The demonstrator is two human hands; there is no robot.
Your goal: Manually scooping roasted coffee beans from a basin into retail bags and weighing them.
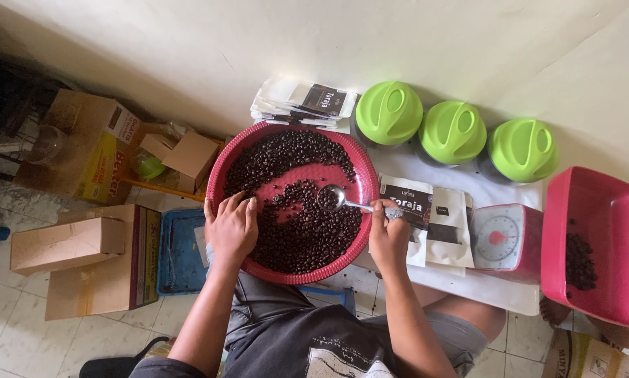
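1. Coffee beans [307,234], dark and roasted, heaped in a round red woven tray [220,168] at frame centre.
2. Left hand [232,227]: palm down on the tray's lower-left rim, fingers slightly spread, tips touching beans.
3. Right hand [388,234]: fingers pinched on the handle of a metal spoon [332,197], its bowl over the beans.
4. Green-lidded jars [453,131], three, upper right.
5. Red kitchen scale [505,238] and red tub [594,245], right edge.
6. Printed pouches [426,213], beside the right hand.
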